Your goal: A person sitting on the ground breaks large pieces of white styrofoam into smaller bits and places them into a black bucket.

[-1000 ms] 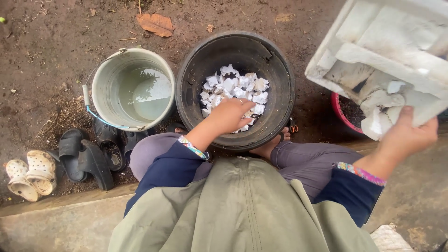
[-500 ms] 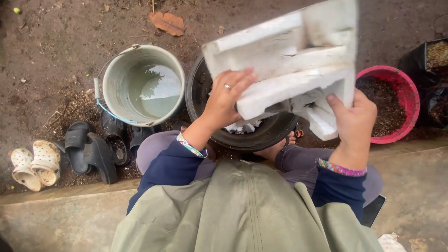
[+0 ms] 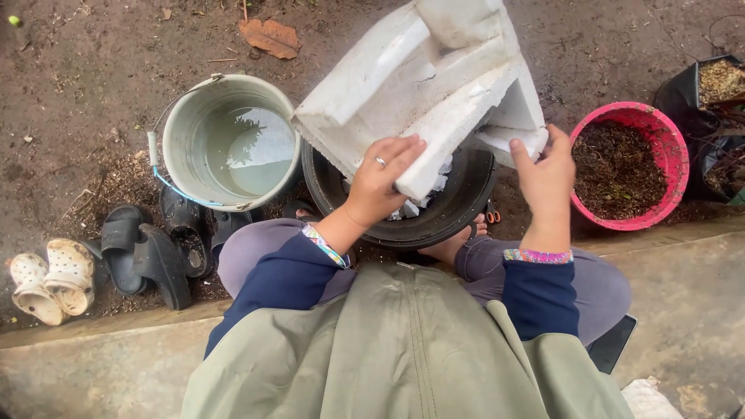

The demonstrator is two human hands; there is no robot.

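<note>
A big white foam packing block [image 3: 419, 85] hangs over a round black pot [image 3: 466, 202] that I sit behind. My left hand [image 3: 380, 182] grips the block's near left edge, a ring on one finger. My right hand [image 3: 543, 178] clasps the block's broken right corner. The block hides most of the pot; a few white foam bits [image 3: 407, 208] show beneath it.
A grey metal bucket of water [image 3: 229, 143] stands left of the pot. A red basin of dark soil [image 3: 628, 167] sits to the right, with black bags [image 3: 714, 101] beyond. Sandals and pale clogs [image 3: 101, 264] lie at left. A concrete step [image 3: 116, 365] runs below.
My left hand left the foam bits in the pot and took hold of the block. The block came from the upper right to over the pot and tilted.
</note>
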